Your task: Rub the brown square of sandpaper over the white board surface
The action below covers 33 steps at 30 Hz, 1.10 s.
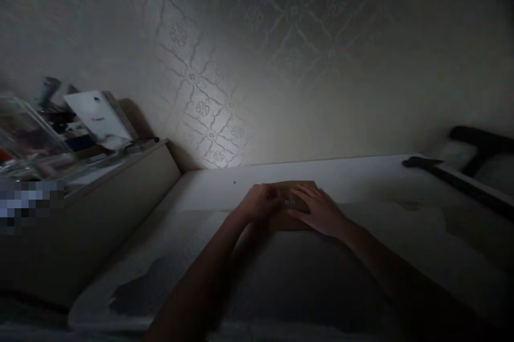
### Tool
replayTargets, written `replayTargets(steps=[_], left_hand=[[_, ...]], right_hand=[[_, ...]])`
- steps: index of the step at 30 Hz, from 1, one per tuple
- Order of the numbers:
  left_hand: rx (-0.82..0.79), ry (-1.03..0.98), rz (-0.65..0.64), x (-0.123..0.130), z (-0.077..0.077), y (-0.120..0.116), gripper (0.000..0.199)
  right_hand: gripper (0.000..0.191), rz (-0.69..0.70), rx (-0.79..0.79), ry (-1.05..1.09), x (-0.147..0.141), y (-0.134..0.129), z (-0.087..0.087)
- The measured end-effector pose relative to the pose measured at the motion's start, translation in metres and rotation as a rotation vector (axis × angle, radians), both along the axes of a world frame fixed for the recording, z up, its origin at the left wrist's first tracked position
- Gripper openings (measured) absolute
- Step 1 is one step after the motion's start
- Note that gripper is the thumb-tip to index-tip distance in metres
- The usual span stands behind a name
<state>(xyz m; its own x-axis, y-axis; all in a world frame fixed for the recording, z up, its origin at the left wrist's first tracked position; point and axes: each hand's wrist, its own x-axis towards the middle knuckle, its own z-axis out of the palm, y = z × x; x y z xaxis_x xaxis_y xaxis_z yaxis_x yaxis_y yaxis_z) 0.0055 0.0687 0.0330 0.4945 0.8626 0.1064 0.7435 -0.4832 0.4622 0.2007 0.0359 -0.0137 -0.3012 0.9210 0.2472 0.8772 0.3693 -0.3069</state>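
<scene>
1. Two bare hands meet over a flat brown piece [289, 221], which lies on the desk [341, 181] just below the centre of the frame.
2. The left hand [261, 204] is at the left part of the brown piece, its fingers bent and bunched inward. Whether they pinch anything is too dim to tell.
3. The right hand [324, 213] rests over the right part of the brown piece, fingers stretched out and loose toward the upper left, thumb set apart below them; it is not clenched.
4. A small pale mark [289, 203] shows on the brown piece between the hands; I cannot tell whether it is print or a separate object.
5. Both forearms enter from the bottom of the frame, one from lower left of centre, the other from the lower right.
6. One tiny dark speck [235, 182] sits on the desk, left of the hands and apart from them.
7. At the left of the frame, a cabinet [112, 208] carries a white box [98, 117] leaning back and a clear container [34, 136] nearer the edge.
8. A patterned wall [193, 77] fills the upper frame; a dark bar [484, 141] juts in at the right edge.
</scene>
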Motion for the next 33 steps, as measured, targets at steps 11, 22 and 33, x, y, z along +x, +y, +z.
replayTargets(steps=[11,22,33], left_hand=[[0.142,0.104,0.647,-0.052,0.003,0.026,0.017],[0.091,0.187,0.805,-0.069,-0.009,0.029,0.026],[0.180,0.074,0.505,-0.046,0.006,0.024,0.026]], right_hand=[[0.066,-0.018,-0.020,-0.007,0.000,0.000,0.001],[0.066,-0.008,-0.022,-0.002,0.001,0.000,0.000],[0.067,0.003,-0.016,0.000,0.001,0.001,-0.001]])
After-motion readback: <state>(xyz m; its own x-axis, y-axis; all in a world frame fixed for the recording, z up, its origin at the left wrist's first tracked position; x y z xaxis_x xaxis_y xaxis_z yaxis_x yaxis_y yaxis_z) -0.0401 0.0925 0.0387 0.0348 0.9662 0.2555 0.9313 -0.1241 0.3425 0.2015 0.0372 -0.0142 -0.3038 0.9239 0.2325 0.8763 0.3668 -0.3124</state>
